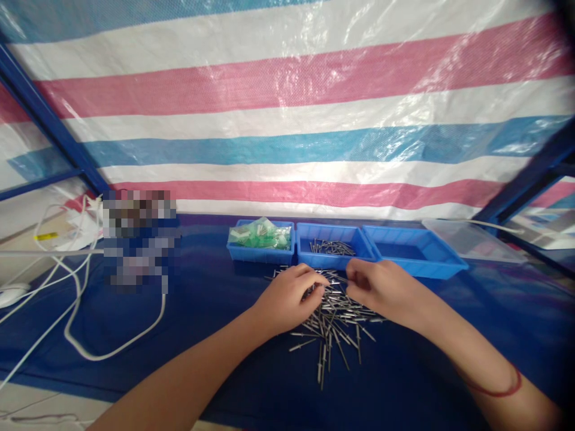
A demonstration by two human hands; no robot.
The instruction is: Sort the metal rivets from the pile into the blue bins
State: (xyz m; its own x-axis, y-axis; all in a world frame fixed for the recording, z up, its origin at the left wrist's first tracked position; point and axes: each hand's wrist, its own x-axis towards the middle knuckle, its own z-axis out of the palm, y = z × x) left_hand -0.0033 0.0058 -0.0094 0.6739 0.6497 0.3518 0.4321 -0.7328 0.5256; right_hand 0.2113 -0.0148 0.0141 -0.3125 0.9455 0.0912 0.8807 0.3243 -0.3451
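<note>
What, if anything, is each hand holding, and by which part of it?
It cannot be told: the left hand and right hand are curled at the pile of rivet-like metal pieces, but any hold is too small to make out.

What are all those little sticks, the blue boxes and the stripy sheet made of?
Little sticks: probably metal, smooth and silvery-grey, because they glint.
Blue boxes: likely plastic, slightly shiny, with thin moulded-looking walls.
Stripy sheet: looks like woven plastic, glossy, with a fine weave and bright, crinkly reflections.
</note>
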